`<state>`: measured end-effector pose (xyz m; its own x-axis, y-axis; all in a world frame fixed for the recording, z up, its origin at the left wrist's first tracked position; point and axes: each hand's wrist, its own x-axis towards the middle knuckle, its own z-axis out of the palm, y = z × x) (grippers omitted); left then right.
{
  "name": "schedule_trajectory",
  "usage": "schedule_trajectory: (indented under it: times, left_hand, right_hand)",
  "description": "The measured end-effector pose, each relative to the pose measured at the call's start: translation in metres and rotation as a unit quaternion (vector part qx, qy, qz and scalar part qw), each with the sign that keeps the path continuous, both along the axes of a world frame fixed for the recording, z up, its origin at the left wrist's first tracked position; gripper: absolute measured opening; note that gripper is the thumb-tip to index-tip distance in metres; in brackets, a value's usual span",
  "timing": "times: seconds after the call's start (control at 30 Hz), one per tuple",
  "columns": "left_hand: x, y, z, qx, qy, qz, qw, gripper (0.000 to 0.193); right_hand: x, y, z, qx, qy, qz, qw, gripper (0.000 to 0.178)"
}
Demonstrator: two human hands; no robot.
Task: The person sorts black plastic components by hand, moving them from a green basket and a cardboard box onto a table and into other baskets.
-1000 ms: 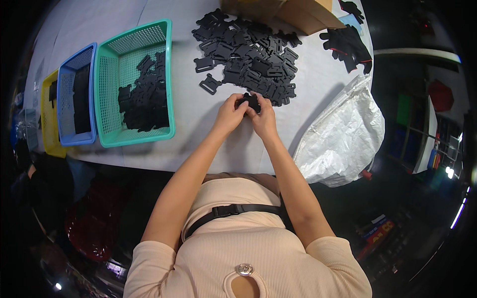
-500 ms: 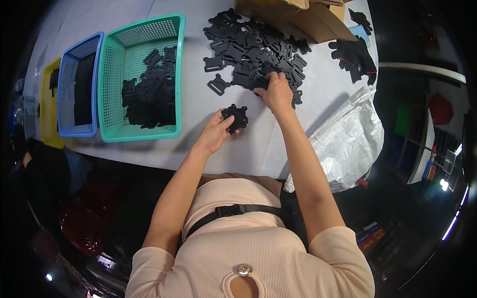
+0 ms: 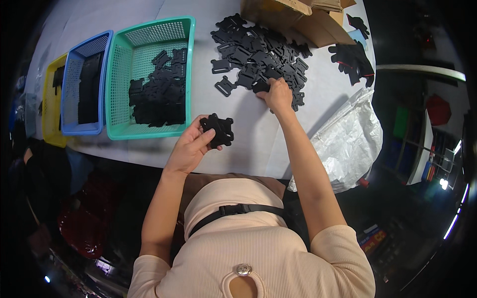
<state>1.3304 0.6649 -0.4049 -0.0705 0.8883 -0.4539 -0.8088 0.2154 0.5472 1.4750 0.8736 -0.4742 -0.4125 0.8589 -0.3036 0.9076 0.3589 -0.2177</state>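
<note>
Black plastic parts [image 3: 263, 55] lie heaped on a white worktop [image 3: 241, 116], R hand [image 3: 279, 95] touching the pile's near edge — can't tell if it grips. L hand [image 3: 190, 145], well apart, is clamped on a small blk stack [image 3: 220, 130] above the worktop nr its front edge. Teal basket [image 3: 191, 74] w/ more blk parts [image 3: 161, 94] stands to the L — cardboard box [image 3: 323, 27] behind the pile, white sack [image 3: 345, 144] to the R.

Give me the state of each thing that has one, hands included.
Left hand: closed on black parts
Pile: loose, heaped
Right hand: at the pile; grip unclear
Green basket: partly filled
Blue basket: partly filled
Yellow basket: holding something black
Cardboard box: flaps open
White sack: crumpled
Gloves: unworn
Belt buckle: fastened
</note>
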Motion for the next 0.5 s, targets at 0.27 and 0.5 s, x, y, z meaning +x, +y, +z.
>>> schedule_trajectory:
  times: [0.27,0.5]
  left_hand:
    - [-0.075,-0.028,0.030,-0.120,0.430,0.157,0.881,0.024]
    - [-0.106,-0.029,0.002,-0.289,0.765,-0.036,0.574,0.026]
  right_hand:
    - [-0.077,-0.053,0.075,0.048,0.315,0.068,0.946,0.026]
    - [-0.167,-0.149,0.052,0.065,0.262,0.265,0.926,0.022]
